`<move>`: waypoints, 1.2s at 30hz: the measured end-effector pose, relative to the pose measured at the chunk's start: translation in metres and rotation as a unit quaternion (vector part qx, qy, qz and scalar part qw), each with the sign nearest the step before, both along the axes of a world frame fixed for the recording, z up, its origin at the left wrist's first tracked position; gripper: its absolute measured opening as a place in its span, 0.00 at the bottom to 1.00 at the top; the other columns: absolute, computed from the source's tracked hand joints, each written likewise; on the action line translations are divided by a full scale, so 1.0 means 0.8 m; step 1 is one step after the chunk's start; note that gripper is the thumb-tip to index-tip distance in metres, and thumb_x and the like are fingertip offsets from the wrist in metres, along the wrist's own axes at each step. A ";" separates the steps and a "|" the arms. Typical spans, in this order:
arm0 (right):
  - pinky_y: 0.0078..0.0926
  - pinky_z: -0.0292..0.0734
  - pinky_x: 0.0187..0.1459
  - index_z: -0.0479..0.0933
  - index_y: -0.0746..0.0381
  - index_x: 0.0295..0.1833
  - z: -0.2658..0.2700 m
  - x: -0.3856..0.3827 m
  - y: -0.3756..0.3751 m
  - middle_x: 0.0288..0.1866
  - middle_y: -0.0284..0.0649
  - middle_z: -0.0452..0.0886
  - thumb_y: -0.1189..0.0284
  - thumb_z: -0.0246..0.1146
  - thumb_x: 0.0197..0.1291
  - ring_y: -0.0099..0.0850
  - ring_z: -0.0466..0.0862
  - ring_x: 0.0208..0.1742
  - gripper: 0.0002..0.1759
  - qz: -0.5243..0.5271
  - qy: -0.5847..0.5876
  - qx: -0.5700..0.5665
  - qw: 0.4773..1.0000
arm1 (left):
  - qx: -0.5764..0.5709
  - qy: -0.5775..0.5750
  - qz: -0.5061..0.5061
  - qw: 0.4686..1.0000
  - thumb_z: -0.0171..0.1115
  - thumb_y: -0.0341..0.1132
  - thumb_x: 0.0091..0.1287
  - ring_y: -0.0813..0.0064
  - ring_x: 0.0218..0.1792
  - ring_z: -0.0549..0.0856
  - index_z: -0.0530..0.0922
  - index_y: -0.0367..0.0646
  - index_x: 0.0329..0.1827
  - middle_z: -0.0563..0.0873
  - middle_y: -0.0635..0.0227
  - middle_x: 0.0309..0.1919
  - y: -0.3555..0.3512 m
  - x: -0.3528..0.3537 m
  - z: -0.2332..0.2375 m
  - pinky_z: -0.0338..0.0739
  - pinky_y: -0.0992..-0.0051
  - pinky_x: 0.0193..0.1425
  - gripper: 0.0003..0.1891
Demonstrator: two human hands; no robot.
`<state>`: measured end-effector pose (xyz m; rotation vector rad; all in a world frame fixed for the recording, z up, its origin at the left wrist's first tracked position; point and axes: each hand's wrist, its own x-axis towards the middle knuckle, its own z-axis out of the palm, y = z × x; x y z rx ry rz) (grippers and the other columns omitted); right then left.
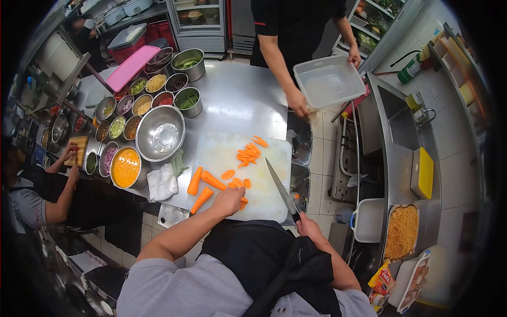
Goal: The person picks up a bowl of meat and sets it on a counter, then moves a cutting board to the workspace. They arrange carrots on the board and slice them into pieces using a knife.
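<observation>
My left hand rests on the white cutting board, fingers curled over a carrot piece at the board's near edge. My right hand grips the handle of a long knife, whose blade points away across the board's right side. Three peeled carrot lengths lie on the board's left part. Small cut slices lie near my left hand, and a pile of carrot sticks sits at the far side.
A large empty steel bowl, a bowl of orange sauce and several small bowls of chopped vegetables stand left on the steel table. A person in black across the table holds a clear plastic tub. Another person works at far left.
</observation>
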<state>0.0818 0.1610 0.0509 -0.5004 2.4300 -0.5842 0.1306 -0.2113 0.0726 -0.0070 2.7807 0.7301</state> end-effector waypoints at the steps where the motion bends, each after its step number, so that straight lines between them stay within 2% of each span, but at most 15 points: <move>1: 0.67 0.75 0.40 0.67 0.61 0.58 0.001 0.001 -0.001 0.30 0.65 0.82 0.67 0.57 0.72 0.69 0.82 0.37 0.14 -0.002 -0.001 0.001 1.000 | 0.009 0.024 -0.003 1.000 0.64 0.28 0.62 0.47 0.45 0.87 0.75 0.39 0.46 0.88 0.52 0.40 0.001 0.001 0.001 0.82 0.49 0.44 0.11; 4: 0.67 0.75 0.42 0.67 0.61 0.59 0.000 0.001 -0.002 0.32 0.66 0.83 0.67 0.56 0.73 0.69 0.83 0.39 0.15 -0.008 -0.007 0.017 1.000 | 0.018 0.013 0.019 1.000 0.65 0.29 0.61 0.47 0.46 0.87 0.76 0.40 0.47 0.88 0.53 0.41 0.003 0.002 0.007 0.81 0.49 0.47 0.12; 6: 0.60 0.77 0.37 0.66 0.61 0.59 -0.007 0.003 0.001 0.29 0.59 0.84 0.66 0.57 0.72 0.65 0.84 0.35 0.16 0.006 0.024 0.028 0.999 | 0.032 0.019 0.019 0.999 0.65 0.29 0.61 0.47 0.46 0.87 0.76 0.41 0.47 0.88 0.53 0.41 0.001 0.003 0.007 0.80 0.49 0.47 0.12; 8: 0.59 0.78 0.37 0.66 0.62 0.59 -0.018 -0.002 0.004 0.29 0.58 0.84 0.66 0.57 0.73 0.63 0.85 0.35 0.16 0.004 0.018 0.023 1.000 | 0.047 0.019 0.017 0.999 0.66 0.31 0.61 0.47 0.47 0.87 0.76 0.42 0.48 0.88 0.52 0.41 0.000 0.003 0.002 0.80 0.49 0.48 0.13; 12: 0.52 0.79 0.37 0.67 0.63 0.61 0.001 0.004 0.007 0.30 0.54 0.85 0.68 0.56 0.74 0.56 0.85 0.31 0.15 -0.034 -0.068 -0.038 0.996 | 0.050 -0.029 0.003 0.998 0.68 0.33 0.61 0.49 0.47 0.87 0.76 0.43 0.51 0.88 0.52 0.41 0.013 0.000 -0.003 0.80 0.50 0.47 0.16; 14: 0.38 0.77 0.30 0.68 0.64 0.63 0.008 0.006 0.012 0.26 0.44 0.83 0.71 0.57 0.75 0.37 0.84 0.25 0.16 -0.084 -0.121 -0.134 0.980 | 0.052 -0.032 0.002 0.998 0.68 0.33 0.61 0.49 0.47 0.87 0.76 0.44 0.52 0.88 0.52 0.41 0.028 -0.009 0.004 0.80 0.50 0.48 0.17; 15: 0.38 0.77 0.30 0.68 0.64 0.63 0.008 0.009 0.014 0.26 0.44 0.83 0.71 0.57 0.75 0.37 0.84 0.25 0.16 -0.082 -0.125 -0.131 0.980 | 0.061 -0.021 -0.004 0.998 0.69 0.34 0.61 0.50 0.48 0.87 0.77 0.45 0.54 0.89 0.53 0.42 0.034 -0.015 0.007 0.81 0.51 0.49 0.18; 17: 0.29 0.73 0.26 0.68 0.63 0.64 0.008 0.011 0.020 0.24 0.38 0.81 0.74 0.57 0.74 0.25 0.79 0.23 0.16 -0.128 -0.141 -0.141 0.971 | 0.072 -0.012 -0.007 0.997 0.70 0.35 0.61 0.50 0.49 0.87 0.78 0.46 0.56 0.89 0.53 0.44 0.048 -0.038 0.005 0.81 0.53 0.51 0.20; 20: 0.27 0.72 0.24 0.68 0.62 0.65 -0.002 0.015 0.029 0.23 0.35 0.80 0.74 0.56 0.74 0.23 0.76 0.21 0.17 -0.151 -0.160 -0.162 0.962 | 0.066 -0.005 -0.017 0.998 0.70 0.36 0.62 0.50 0.51 0.87 0.79 0.45 0.56 0.89 0.56 0.45 0.060 -0.081 -0.006 0.81 0.53 0.51 0.20; 23: 0.26 0.70 0.23 0.68 0.62 0.66 0.019 0.019 0.020 0.24 0.35 0.80 0.74 0.55 0.74 0.22 0.74 0.19 0.18 -0.167 -0.182 -0.147 0.958 | -0.006 0.017 -0.025 1.000 0.71 0.38 0.62 0.51 0.55 0.85 0.80 0.44 0.58 0.88 0.57 0.51 0.056 -0.102 -0.013 0.81 0.53 0.55 0.21; 25: 0.26 0.70 0.23 0.68 0.61 0.67 0.019 0.016 0.023 0.24 0.35 0.80 0.74 0.55 0.74 0.22 0.74 0.19 0.18 -0.165 -0.185 -0.125 0.961 | 0.023 0.108 0.013 0.994 0.72 0.40 0.64 0.52 0.59 0.83 0.82 0.43 0.59 0.86 0.58 0.56 0.046 -0.101 -0.015 0.80 0.54 0.60 0.22; 27: 0.26 0.70 0.23 0.68 0.61 0.67 0.020 0.025 0.029 0.24 0.35 0.80 0.74 0.55 0.75 0.22 0.74 0.19 0.18 -0.173 -0.195 -0.103 0.960 | 0.048 0.125 0.065 0.989 0.71 0.42 0.65 0.53 0.60 0.82 0.83 0.45 0.61 0.83 0.57 0.60 0.015 -0.098 -0.011 0.79 0.55 0.64 0.22; 29: 0.26 0.69 0.23 0.68 0.61 0.67 0.028 0.029 0.032 0.25 0.36 0.80 0.74 0.55 0.75 0.23 0.74 0.19 0.18 -0.188 -0.185 -0.126 0.956 | -0.002 0.082 0.082 0.993 0.70 0.44 0.67 0.51 0.59 0.81 0.83 0.48 0.61 0.83 0.58 0.58 -0.024 -0.095 -0.022 0.79 0.55 0.61 0.21; 32: 0.27 0.70 0.23 0.68 0.61 0.67 0.013 0.031 0.045 0.25 0.36 0.81 0.73 0.55 0.75 0.23 0.75 0.20 0.18 -0.192 -0.193 -0.137 0.952 | -0.066 0.021 0.100 0.993 0.70 0.44 0.67 0.48 0.58 0.82 0.84 0.49 0.59 0.83 0.55 0.58 -0.042 -0.077 -0.020 0.79 0.57 0.64 0.19; 36: 0.26 0.70 0.24 0.68 0.62 0.68 0.002 0.027 0.051 0.25 0.36 0.81 0.73 0.55 0.75 0.22 0.76 0.22 0.19 -0.191 -0.206 -0.155 0.947 | -0.059 0.064 0.080 0.993 0.70 0.44 0.66 0.50 0.55 0.82 0.84 0.48 0.56 0.83 0.56 0.52 -0.001 -0.064 -0.020 0.81 0.57 0.59 0.18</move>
